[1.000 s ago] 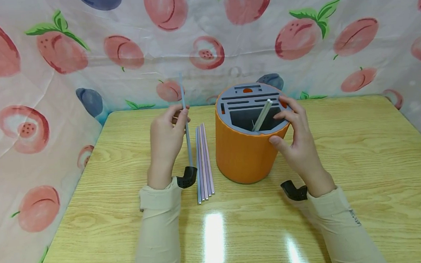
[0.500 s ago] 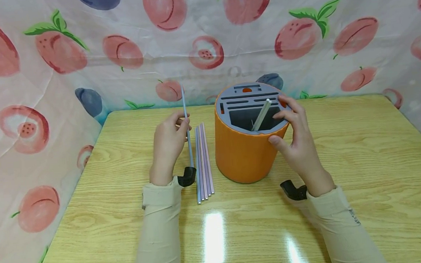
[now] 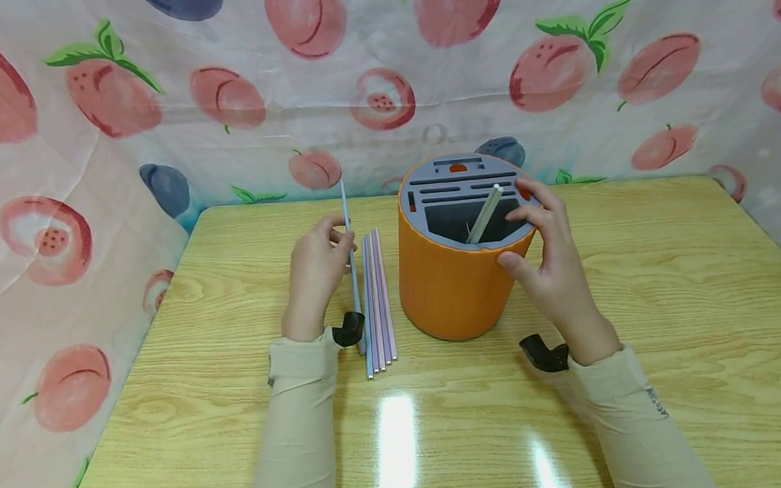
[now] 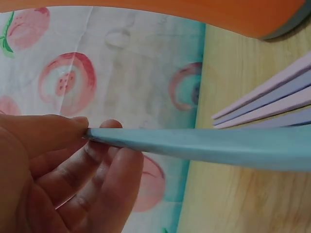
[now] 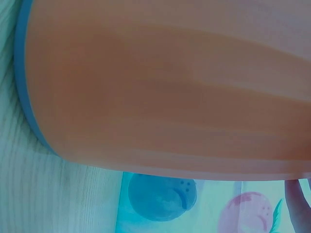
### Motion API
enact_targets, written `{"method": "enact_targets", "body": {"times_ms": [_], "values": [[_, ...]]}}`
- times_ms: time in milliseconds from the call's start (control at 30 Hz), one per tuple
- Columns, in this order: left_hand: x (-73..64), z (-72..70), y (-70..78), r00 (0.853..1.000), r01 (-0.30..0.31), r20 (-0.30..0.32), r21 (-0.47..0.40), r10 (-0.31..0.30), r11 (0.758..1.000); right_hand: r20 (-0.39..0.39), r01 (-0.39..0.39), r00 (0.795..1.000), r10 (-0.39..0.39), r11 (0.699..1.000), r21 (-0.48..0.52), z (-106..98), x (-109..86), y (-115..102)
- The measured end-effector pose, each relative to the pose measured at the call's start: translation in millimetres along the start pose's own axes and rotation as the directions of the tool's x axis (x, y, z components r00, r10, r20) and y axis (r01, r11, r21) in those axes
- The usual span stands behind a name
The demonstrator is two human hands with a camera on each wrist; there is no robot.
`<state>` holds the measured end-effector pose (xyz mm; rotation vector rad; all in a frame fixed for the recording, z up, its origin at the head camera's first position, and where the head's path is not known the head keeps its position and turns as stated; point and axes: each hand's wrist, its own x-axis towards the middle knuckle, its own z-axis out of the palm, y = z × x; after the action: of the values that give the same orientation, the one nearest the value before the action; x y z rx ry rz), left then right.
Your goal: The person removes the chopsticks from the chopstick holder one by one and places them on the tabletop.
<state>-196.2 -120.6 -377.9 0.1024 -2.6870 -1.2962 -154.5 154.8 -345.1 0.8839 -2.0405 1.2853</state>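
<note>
Between thumb and fingers, my left hand (image 3: 318,272) pinches a light blue chopstick (image 3: 355,288), just left of a row of chopsticks (image 3: 373,306) in blue, purple and pink on the table. The left wrist view shows the pinched chopstick (image 4: 223,144) running right from the fingertips. To the right of the row stands an orange round utensil holder (image 3: 458,292) with a grey slotted top. My right hand (image 3: 555,263) grips its right rim, thumb outside at the front and fingers over the top. Pale chopsticks (image 3: 485,216) lean in the holder's large compartment; their lower ends are hidden.
The wood-grain table (image 3: 681,314) extends to both sides of the holder. A fruit-print cloth (image 3: 235,156) hangs behind and at the left. Black wrist cameras, left one (image 3: 349,328) and right one (image 3: 545,353), sit on the wrists.
My left hand has moved down and slightly right with the blue chopstick, closer to the row; the chopstick's far tip is lower in view. The right hand and holder have stayed still.
</note>
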Motion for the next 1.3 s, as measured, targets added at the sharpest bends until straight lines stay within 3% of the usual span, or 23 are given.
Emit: {"method": "enact_targets", "body": {"times_ms": [233, 533, 1000, 1100, 1233, 1300], "values": [[2.6, 7.2, -10.0, 0.995, 0.033, 0.091, 0.053, -0.038, 0.998, 0.002, 0.005, 1.0, -0.005, 1.0, -0.002, 0.1, 0.0, -0.3], [6.1, 18.1, -24.3, 0.99, 0.013, 0.14, 0.157, -0.035, 0.987, 0.0, -0.009, 1.0, 0.009, 1.0, -0.011, -0.1, -0.7, -0.1], [4.4, 29.3, -37.9, 0.952, 0.089, 0.273, 0.197, -0.142, 0.976, 0.003, 0.0, 1.0, 0.0, 1.0, 0.008, 0.7, -0.4, 0.1], [5.0, 30.2, -37.7, 0.953, 0.075, 0.275, 0.204, -0.131, 0.976, 0.003, -0.002, 1.0, 0.002, 1.0, 0.008, 0.7, -0.2, -0.2], [6.0, 29.7, -33.4, 0.96, 0.002, 0.271, 0.255, -0.074, 0.967, 0.002, -0.006, 1.0, 0.006, 1.0, 0.008, 0.5, -0.4, -0.4], [6.1, 28.6, -29.3, 0.957, -0.035, 0.288, 0.265, -0.044, 0.964, 0.002, -0.007, 1.0, 0.006, 1.0, 0.008, 0.3, -0.8, -0.6]]}}
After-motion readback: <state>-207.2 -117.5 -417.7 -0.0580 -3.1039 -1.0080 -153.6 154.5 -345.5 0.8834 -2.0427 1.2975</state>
